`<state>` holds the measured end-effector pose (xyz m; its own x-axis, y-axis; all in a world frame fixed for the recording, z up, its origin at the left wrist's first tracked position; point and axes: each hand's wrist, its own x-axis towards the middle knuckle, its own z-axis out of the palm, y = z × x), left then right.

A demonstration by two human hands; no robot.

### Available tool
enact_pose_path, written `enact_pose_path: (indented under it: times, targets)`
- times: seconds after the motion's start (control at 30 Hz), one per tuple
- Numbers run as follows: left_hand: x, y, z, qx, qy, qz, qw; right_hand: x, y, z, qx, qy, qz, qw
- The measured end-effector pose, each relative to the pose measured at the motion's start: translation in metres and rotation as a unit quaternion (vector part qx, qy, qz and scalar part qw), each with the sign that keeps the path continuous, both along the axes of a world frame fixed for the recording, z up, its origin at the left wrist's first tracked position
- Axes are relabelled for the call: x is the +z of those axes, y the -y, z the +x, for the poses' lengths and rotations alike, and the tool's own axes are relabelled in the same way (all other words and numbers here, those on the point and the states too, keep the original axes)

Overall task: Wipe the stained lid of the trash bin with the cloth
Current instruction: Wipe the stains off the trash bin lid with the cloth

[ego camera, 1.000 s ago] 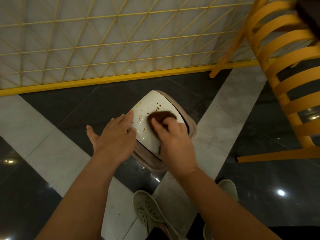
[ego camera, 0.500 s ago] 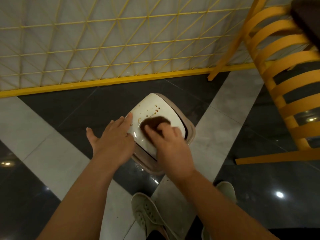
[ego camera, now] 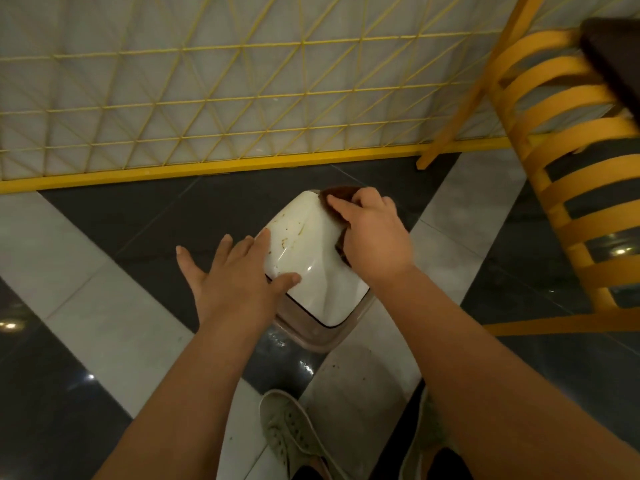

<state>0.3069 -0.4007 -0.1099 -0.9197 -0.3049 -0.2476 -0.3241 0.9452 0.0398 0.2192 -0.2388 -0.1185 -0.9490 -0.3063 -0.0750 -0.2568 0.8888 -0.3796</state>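
Fingers of the right hand (ego camera: 375, 237) press a dark brown cloth (ego camera: 337, 195) onto the stained white domed plastic lid (ego camera: 308, 251)'s far corner; left hand (ego camera: 235, 275) rests flat, fingers spread, on its left edge.

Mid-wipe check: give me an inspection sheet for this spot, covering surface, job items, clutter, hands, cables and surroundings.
Surface: dark and pale tiled floor, glossy with light reflections.
Job's things: trash bin on the floor; white lid with brown specks and smears on its left part; dark brown cloth at the lid's far corner.
Clutter: nothing seen.
Hands: left hand flat against the lid's left edge; right hand presses the cloth onto the lid.
Cables: nothing seen.
Surroundings: yellow lattice fence behind, yellow slatted chair at right, pale shoes below.
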Motion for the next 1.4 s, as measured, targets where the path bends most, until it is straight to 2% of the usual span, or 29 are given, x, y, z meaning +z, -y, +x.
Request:
enact_pose_path:
  times: [0.17,0.3,0.4,0.5,0.6,0.67,0.73,0.8,0.87,0.97,1.1,1.2,1.33,1.4]
  targets:
    - [0.002,0.009,0.001,0.019,-0.001,0.011,1.0,-0.004,-0.01,0.008,-0.051,0.046,-0.094,0.993]
    - [0.008,0.024,0.005,0.073,-0.029,0.0,0.997,-0.004,-0.018,0.032,-0.045,0.068,-0.111,0.99]
    - [0.01,0.033,0.01,0.118,-0.037,-0.015,0.992,-0.001,-0.023,0.059,-0.027,0.09,-0.112,0.989]
    - [0.012,0.033,0.013,0.12,-0.066,-0.024,0.99,-0.001,-0.022,0.089,0.042,0.103,-0.101,0.989]
    - [0.012,0.03,0.015,0.104,-0.065,0.007,0.992,0.0,-0.023,0.099,0.051,0.062,-0.115,0.99]
    - [0.008,0.025,0.015,0.103,-0.027,0.04,0.993,0.005,-0.022,0.094,0.04,0.011,-0.122,0.992]
    - [0.003,0.019,0.013,0.095,0.01,0.033,0.995,0.008,-0.01,0.088,0.11,-0.029,-0.058,0.992]
    - [-0.001,0.014,0.009,0.086,0.012,0.017,0.996,0.006,0.006,0.082,0.191,-0.05,0.008,0.98]
    - [-0.003,0.013,0.007,0.089,-0.001,0.024,0.996,0.005,0.016,0.069,0.215,-0.068,0.027,0.974]
    - [-0.002,0.013,0.007,0.081,0.004,0.032,0.996,0.014,0.02,0.04,0.169,-0.075,0.057,0.981]
    - [0.0,0.016,0.007,0.071,0.016,0.035,0.997,0.011,0.01,0.002,0.046,0.043,0.094,0.994]
    - [0.001,0.024,0.009,0.063,0.014,0.039,0.997,-0.001,-0.009,0.0,0.033,0.124,0.09,0.988]
    - [0.008,0.039,0.012,0.106,-0.032,0.043,0.993,-0.02,-0.033,0.046,0.059,0.122,0.015,0.991]
    - [0.01,0.043,0.014,0.129,-0.061,0.047,0.989,-0.03,-0.041,0.072,0.011,0.112,-0.062,0.992]
